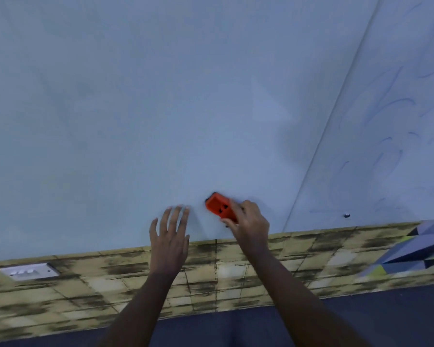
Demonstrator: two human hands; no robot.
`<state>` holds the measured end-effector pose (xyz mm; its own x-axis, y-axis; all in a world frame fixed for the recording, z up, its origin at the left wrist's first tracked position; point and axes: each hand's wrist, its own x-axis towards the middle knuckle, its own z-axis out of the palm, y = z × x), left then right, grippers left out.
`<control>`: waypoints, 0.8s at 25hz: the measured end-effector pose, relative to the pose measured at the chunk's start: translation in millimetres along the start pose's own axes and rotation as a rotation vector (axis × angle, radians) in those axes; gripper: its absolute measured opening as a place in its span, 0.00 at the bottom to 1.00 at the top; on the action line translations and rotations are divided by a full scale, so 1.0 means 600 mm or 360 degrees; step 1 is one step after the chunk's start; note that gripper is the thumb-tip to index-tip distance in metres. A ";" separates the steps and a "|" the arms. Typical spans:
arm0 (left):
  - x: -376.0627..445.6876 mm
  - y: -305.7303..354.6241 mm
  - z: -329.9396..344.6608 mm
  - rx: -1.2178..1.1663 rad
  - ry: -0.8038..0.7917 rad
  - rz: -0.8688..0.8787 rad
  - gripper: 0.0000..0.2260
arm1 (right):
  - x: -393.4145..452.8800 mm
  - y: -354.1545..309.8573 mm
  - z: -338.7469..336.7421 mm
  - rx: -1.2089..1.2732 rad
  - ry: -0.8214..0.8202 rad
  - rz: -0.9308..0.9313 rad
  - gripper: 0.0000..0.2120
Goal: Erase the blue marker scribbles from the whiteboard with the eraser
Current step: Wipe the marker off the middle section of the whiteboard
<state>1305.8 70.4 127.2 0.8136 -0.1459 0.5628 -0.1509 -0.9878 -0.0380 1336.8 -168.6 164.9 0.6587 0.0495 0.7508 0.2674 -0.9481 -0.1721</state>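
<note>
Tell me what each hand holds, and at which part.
The right hand grips the eraser at its lower end. The left hand holds nothing; its straight fingers lie on the whiteboard.

A pale whiteboard (161,96) fills most of the view. Faint blue scribbles (396,136) remain on its panel toward 3 o'clock. The orange eraser (219,207) lies tilted against the board near its lower edge, toward 6 o'clock.

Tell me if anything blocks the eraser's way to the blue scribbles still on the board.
Nothing visible does. The right hand holds the eraser on the left panel; the blue scribbles lie on the right panel, past only a thin seam. The left hand is on the other side.
</note>
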 end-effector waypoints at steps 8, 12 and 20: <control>0.070 -0.128 -0.114 -0.0109 0.0281 -0.0295 0.33 | 0.166 0.053 -0.155 0.0658 0.0767 0.1066 0.32; 0.072 -0.139 -0.147 -0.0238 0.0277 -0.0402 0.29 | 0.201 -0.034 -0.140 0.0538 0.0616 0.0657 0.30; 0.058 -0.146 -0.177 -0.0234 0.0322 -0.0207 0.20 | 0.033 -0.100 -0.007 -0.0196 0.0033 -0.0322 0.33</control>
<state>1287.7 157.7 237.6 0.7051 0.0100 0.7091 -0.1445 -0.9769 0.1575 1330.7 -112.1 193.0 0.5855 0.2375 0.7751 0.3039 -0.9507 0.0617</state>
